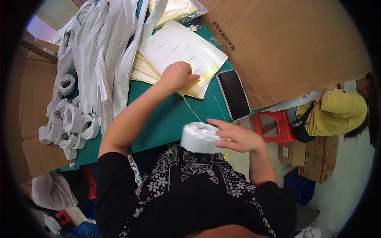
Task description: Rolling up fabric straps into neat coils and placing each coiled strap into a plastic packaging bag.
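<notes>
My left hand [179, 77] is closed with its fingertips curled down over a stack of white and pale-yellow sheets or flat pouches [180, 45]. A bright yellow band [209, 73] runs along the near edge of that stack, just past my fingers; whatever they pinch is hidden. By the near table edge, close to my torso, sits a coiled roll of white fabric strip [201, 141]. Against its right side my right hand [240, 137] grips it, index finger stretched over the top. A thin pale cord [192, 109] runs from near the stack toward the roll.
Long white strips [105, 51] drape over the table's left part. Several white coils [71, 121] cluster at the left edge. A phone [234, 95] lies right of the stack, beside a large cardboard sheet [285, 47]. A person in yellow [339, 111] is at right, near a red stool [274, 127].
</notes>
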